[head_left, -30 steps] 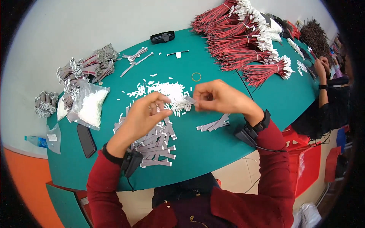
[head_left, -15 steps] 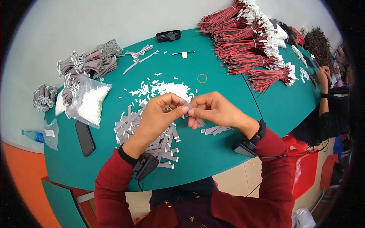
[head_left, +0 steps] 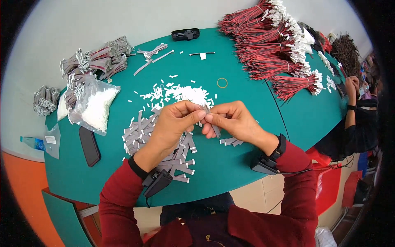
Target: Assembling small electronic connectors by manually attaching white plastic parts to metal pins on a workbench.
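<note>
A short grey flat ribbon cable [head_left: 217,131] is pinched between both hands above the middle of the table. My left hand [head_left: 170,123] is closed, its thumb and index finger at the cable's upper end. My right hand [head_left: 238,122] also grips it by thumb and fingers, with the lower part of the cable sticking out below. The fingertips hide whatever sits at that upper end. Just beyond the hands is a heap of small white connector housings [head_left: 191,95]. A pile of grey ribbon cables with white ends [head_left: 140,125] spreads beside and under my left forearm. A few more cables [head_left: 232,142] lie by my right wrist.
On the left are a black phone [head_left: 89,146], a clear bag of white pieces [head_left: 98,109] and bundled grey cables [head_left: 98,61]. Red-and-black wire bundles [head_left: 267,61] line the back right. A rubber band [head_left: 222,83] lies mid-table. Another person's hand [head_left: 352,85] is at far right.
The held ribbon cable has turned more upright, and the fingertips of both hands have drawn closer together at its upper end. The whole view has shifted slightly.
</note>
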A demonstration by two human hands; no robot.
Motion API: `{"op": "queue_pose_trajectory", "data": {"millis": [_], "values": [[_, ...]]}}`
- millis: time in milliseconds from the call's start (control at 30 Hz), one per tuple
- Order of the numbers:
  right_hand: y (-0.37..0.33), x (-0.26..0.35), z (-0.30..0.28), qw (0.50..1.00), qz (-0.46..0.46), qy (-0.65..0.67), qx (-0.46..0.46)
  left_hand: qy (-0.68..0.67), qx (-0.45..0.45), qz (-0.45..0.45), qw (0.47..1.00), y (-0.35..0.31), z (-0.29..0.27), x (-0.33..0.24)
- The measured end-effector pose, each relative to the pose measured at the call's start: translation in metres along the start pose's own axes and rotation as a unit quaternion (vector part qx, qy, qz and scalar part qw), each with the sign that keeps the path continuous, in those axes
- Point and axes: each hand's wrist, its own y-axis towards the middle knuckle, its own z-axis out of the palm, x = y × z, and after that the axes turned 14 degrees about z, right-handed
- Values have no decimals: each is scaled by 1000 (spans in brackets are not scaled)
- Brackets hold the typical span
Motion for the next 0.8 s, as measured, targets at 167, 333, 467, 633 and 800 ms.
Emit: {"op": "queue_pose_trajectory", "data": {"millis": [167, 333, 467, 633, 800], "values": [[1, -3, -1, 1000, -7, -5, 11, -2, 1, 7, 1000, -1, 2, 1], [0, -3, -1, 1000, -20, 9, 15, -15, 1, 15, 1000, -1, 2, 5], [2, -3, 0, 999, -35, 13, 22, -34, -5, -1, 999, -1, 1, 3], [2, -4, -1, 999, -37, 14, 24, -40, -14, -7, 999, -1, 3, 3], [0, -7, 2, 998, -57, 25, 8, -99, 0, -32, 995, -1, 4, 4]]}}
